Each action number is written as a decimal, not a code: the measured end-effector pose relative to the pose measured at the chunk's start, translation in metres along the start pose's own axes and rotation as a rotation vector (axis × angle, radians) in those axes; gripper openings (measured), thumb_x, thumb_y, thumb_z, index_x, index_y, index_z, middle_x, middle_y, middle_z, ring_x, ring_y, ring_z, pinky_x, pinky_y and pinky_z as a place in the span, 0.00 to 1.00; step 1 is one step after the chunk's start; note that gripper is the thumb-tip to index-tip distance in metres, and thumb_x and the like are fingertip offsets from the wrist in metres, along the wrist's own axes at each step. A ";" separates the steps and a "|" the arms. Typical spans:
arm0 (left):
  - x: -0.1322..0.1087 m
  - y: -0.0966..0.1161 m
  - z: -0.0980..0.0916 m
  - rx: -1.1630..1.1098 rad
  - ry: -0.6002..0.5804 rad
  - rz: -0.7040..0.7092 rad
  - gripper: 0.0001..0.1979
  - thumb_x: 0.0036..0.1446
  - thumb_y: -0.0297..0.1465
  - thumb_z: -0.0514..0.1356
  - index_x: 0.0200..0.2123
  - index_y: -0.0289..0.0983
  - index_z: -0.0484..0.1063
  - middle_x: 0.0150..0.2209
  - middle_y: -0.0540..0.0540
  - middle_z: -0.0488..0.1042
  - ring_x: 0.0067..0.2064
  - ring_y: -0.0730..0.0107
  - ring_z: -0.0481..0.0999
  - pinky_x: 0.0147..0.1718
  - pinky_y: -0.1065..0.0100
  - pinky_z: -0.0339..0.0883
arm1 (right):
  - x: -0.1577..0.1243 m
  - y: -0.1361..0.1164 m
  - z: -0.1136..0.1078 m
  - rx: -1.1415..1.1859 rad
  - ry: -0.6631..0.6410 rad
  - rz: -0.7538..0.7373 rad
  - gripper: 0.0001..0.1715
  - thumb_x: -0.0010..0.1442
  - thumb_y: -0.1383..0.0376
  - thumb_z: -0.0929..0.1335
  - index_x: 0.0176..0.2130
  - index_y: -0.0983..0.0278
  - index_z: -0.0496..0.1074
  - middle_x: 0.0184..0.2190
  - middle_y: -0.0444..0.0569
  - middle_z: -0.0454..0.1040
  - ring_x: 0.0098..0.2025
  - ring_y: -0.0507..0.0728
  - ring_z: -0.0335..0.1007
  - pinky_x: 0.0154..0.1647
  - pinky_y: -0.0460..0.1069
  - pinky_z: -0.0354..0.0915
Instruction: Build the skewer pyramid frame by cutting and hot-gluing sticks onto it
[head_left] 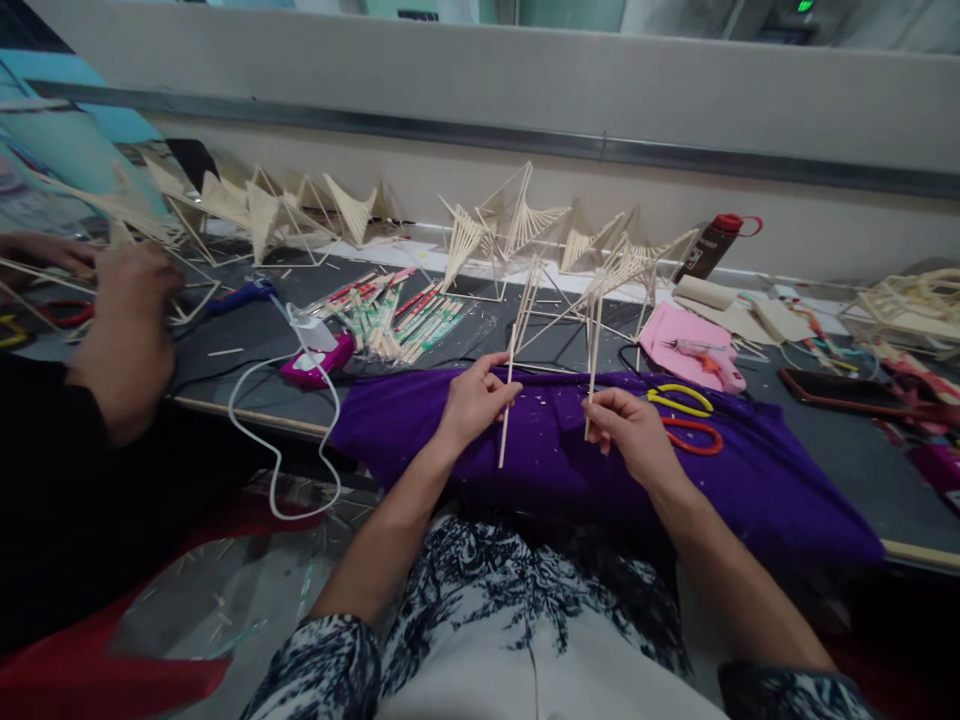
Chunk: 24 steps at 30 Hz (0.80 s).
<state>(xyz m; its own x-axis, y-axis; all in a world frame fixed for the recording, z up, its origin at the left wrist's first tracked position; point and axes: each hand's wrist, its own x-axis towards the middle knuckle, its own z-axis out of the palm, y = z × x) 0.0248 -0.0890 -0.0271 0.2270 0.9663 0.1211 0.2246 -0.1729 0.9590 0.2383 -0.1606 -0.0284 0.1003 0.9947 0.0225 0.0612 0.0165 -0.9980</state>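
Note:
My left hand (476, 400) is closed around a few thin wooden sticks (519, 325), fanned slightly and pointing away from me. One stick reaches lower than the others, below my fingers. My right hand (626, 425) pinches another small bunch of wooden sticks (592, 345) near their lower ends, nearly upright. The two bunches are apart, above a purple cloth (450, 455) along the table's front edge. Beside my right hand on the cloth lies a tool with one yellow and one red handle (694, 437); its working end is hidden.
Stick-built frames (529, 215) line the back. Paper-wrapped sticks (409, 320) lie left of centre, near a magenta power strip (319, 362) with a looping white cable. A brown bottle (709, 250), pink cloth (686, 340) and phone (840, 390) lie right. Another person's hands (139, 280) work at left.

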 end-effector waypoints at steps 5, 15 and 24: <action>-0.005 0.003 0.001 0.263 -0.181 0.137 0.17 0.49 0.36 0.61 0.44 0.40 0.75 0.22 0.53 0.73 0.23 0.74 0.69 0.25 0.74 0.59 | 0.006 -0.004 -0.003 0.060 0.045 -0.041 0.12 0.50 0.60 0.70 0.32 0.65 0.69 0.21 0.43 0.70 0.20 0.49 0.66 0.16 0.42 0.58; 0.011 0.019 0.051 0.459 -0.384 0.345 0.11 0.50 0.35 0.62 0.38 0.40 0.78 0.38 0.43 0.76 0.39 0.63 0.74 0.36 0.68 0.63 | -0.003 -0.029 -0.040 0.048 0.147 -0.154 0.07 0.51 0.63 0.70 0.31 0.64 0.69 0.25 0.44 0.71 0.22 0.49 0.67 0.17 0.43 0.58; 0.033 0.045 0.034 -0.299 -0.571 -0.091 0.11 0.49 0.34 0.62 0.33 0.33 0.75 0.25 0.47 0.74 0.22 0.77 0.70 0.17 0.76 0.59 | 0.034 -0.035 -0.007 0.033 -0.050 -0.132 0.11 0.50 0.60 0.71 0.30 0.65 0.71 0.20 0.40 0.65 0.20 0.46 0.55 0.19 0.43 0.54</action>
<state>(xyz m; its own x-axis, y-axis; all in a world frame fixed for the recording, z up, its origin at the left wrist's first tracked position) 0.0749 -0.0712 0.0112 0.7060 0.7071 -0.0400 0.0116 0.0449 0.9989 0.2468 -0.1277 0.0076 0.0440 0.9874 0.1521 0.0374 0.1505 -0.9879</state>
